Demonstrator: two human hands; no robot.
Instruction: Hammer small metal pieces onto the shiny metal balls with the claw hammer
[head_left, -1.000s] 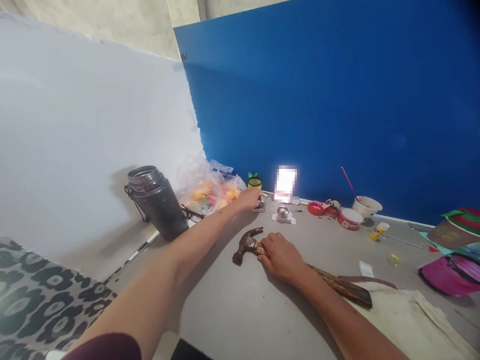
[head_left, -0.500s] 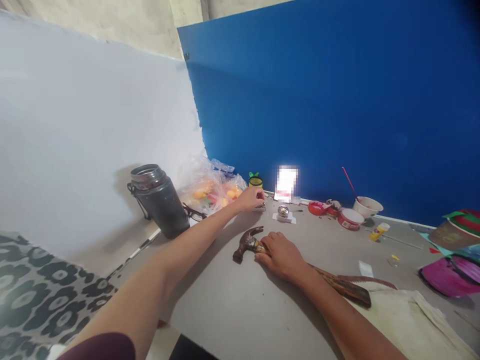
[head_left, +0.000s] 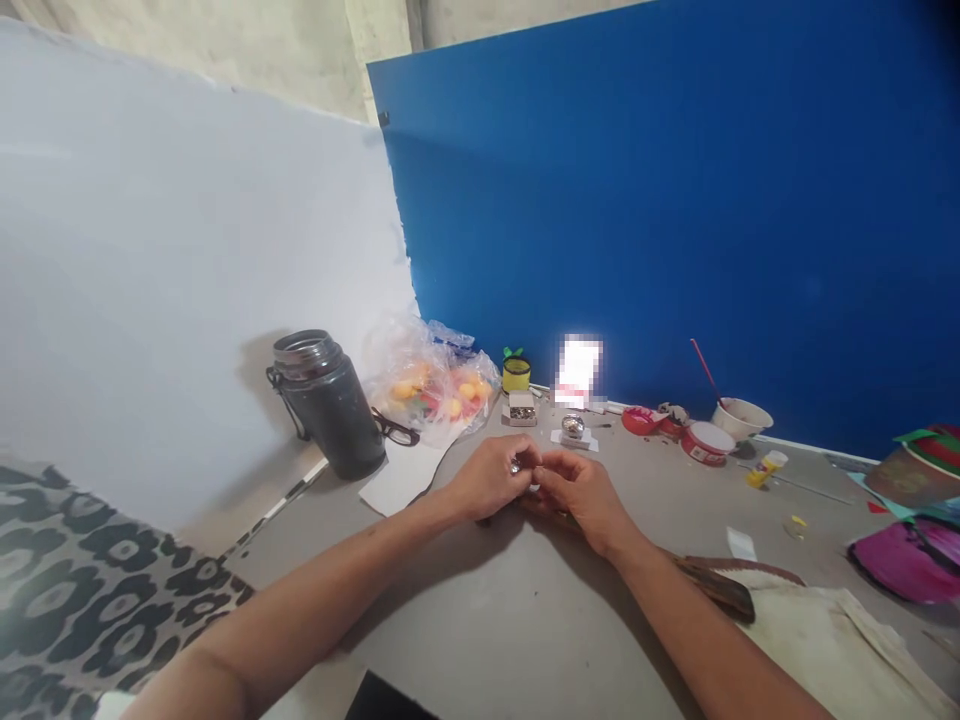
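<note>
My left hand and my right hand meet at the middle of the grey table, fingertips touching. Between the pinched fingers is a small shiny item that I cannot name. Both hands lie over the head end of a hammer, whose wooden handle runs out to the right under my right forearm. A small open box of metal pieces sits behind the hands, with a round silver object on a white scrap beside it.
A dark grey jar and black glasses stand left, by a plastic bag of coloured things. A yellow pot, red lids, a white cup with a stick and a glue tube line the blue board. Cloth lies at right.
My left hand drew back from the small box to the table's middle. My right hand left its flat rest on the hammer and rose to meet it, fingers pinching together.
</note>
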